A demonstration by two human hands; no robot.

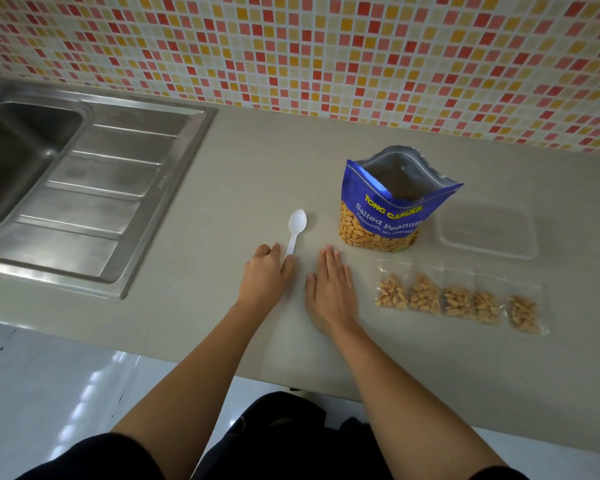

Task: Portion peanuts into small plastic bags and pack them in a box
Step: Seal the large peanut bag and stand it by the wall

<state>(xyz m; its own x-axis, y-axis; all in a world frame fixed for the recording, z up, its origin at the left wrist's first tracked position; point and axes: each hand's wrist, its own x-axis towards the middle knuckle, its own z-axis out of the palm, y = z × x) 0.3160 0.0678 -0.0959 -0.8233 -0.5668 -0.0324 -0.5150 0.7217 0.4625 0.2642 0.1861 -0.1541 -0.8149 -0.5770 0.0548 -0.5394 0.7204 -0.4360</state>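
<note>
Fingers point(275, 252) of left hand point(265, 277) curled on spoon point(297, 225) handle; right hand point(329, 289) flat on counter point(222, 202), fingers point(328, 259) straight, together

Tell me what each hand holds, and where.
The left hand pinches the white spoon by its handle end; the right hand lies flat on the counter, holding nothing.

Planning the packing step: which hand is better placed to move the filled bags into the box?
The right hand: flat and free, nearer the filled bags and clear box; the left hand is at the spoon.
</note>
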